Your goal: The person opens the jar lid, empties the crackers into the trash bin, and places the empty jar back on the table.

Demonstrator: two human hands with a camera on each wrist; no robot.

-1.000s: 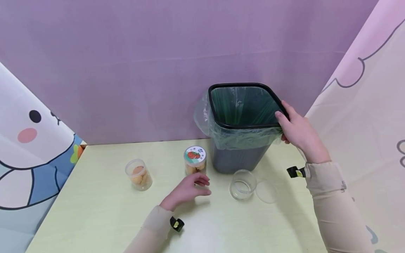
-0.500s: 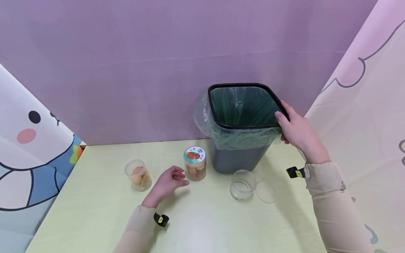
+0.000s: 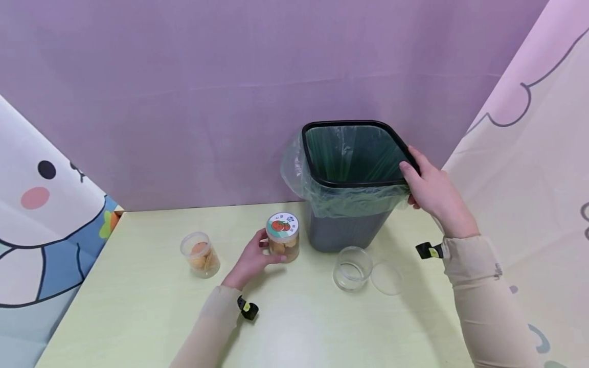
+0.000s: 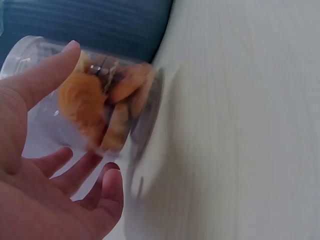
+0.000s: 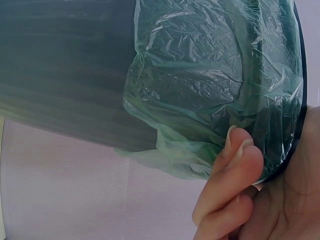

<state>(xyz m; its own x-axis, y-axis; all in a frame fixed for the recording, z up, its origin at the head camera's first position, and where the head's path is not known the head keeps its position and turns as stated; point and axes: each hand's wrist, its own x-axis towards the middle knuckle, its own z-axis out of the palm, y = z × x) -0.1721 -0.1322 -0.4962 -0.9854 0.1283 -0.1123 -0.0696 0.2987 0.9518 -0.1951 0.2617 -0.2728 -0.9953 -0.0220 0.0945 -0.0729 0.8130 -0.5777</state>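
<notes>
My left hand [image 3: 252,259] is at a clear lidded jar [image 3: 282,239] of small brown biscuits, its label showing tomatoes. Thumb and fingers curve round the jar's lower left side in the head view; the left wrist view has the thumb along the clear wall [image 4: 45,112] and the fingers on the opposite side. The jar stands upright on the table. My right hand [image 3: 434,191] grips the black rim of a grey trash bin [image 3: 349,227], thumb over the rim and fingers outside. In the right wrist view those fingers press against the green bin liner [image 5: 190,55].
An open clear jar [image 3: 201,255] with biscuits stands left of my left hand. In front of the bin are an empty clear jar [image 3: 352,270] and a thin transparent disc [image 3: 386,278]. Purple cloth [image 3: 207,102] hangs behind the pale table [image 3: 152,317].
My left hand first drew back left from in front of the lidded jar, then moved right and up to it, thumb and fingers now round it. The right hand stays on the bin rim.
</notes>
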